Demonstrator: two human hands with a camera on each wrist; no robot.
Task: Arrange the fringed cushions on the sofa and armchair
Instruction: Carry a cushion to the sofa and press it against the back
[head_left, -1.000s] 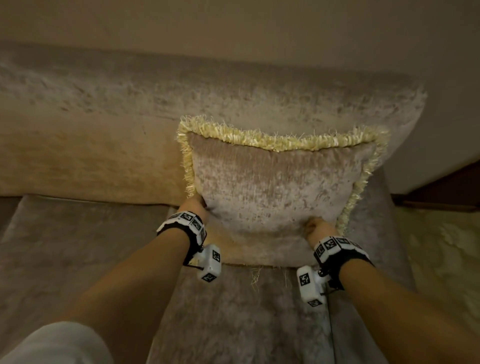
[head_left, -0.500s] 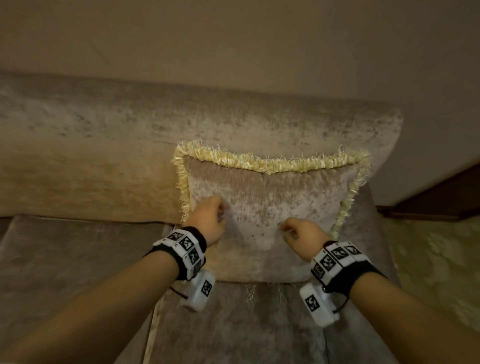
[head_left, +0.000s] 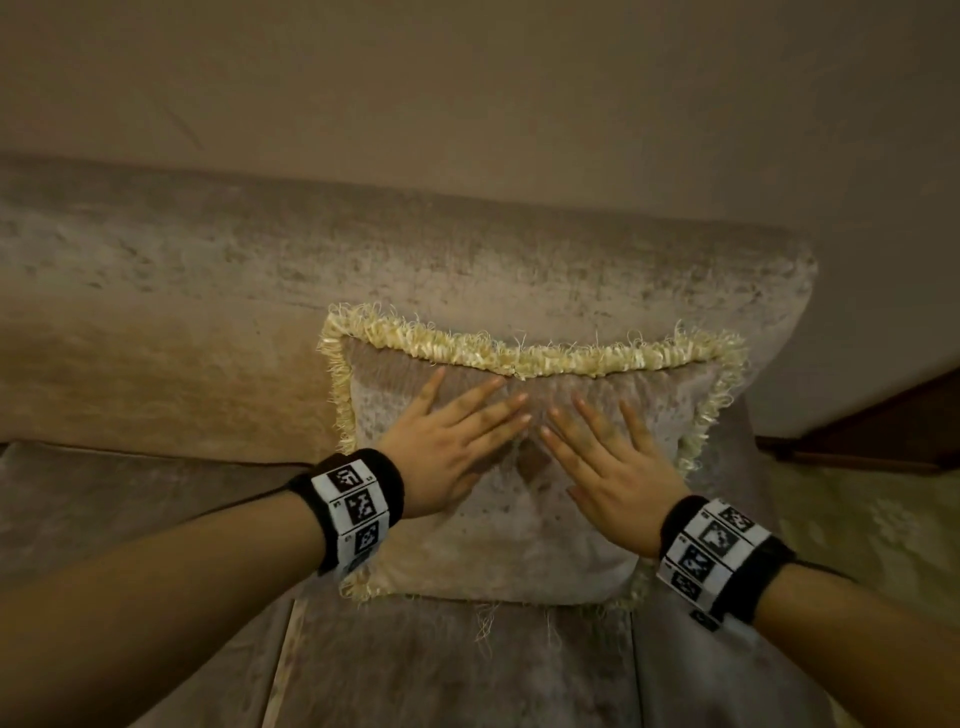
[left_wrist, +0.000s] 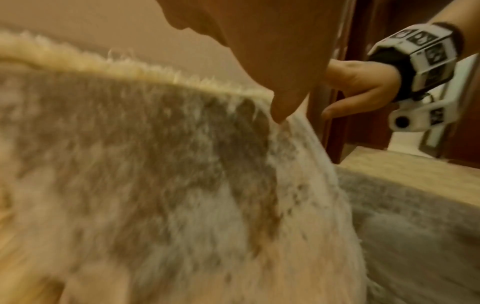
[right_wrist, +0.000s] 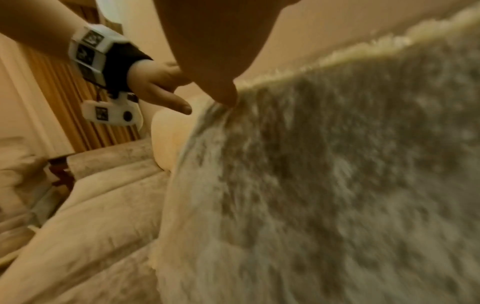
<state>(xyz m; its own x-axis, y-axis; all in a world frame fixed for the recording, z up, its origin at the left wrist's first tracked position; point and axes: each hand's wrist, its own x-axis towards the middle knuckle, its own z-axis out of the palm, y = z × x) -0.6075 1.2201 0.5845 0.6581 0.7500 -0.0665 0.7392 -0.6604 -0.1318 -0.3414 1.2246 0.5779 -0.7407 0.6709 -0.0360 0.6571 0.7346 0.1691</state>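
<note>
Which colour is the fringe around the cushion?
Pale yellow-gold fringe on a mottled beige-grey cushion; the head view shows it best.

Dim, warm amber light fills all three views, with no lamp in sight and no glare. The head view is fairly sharp; soft shadows gather under the hands where they meet the cushion, and the sofa back bows from wide-angle distortion. Both wrist views are heavily smeared: the cushion pile close to each lens blurs into streaks, and the far edges look grainy.
</note>
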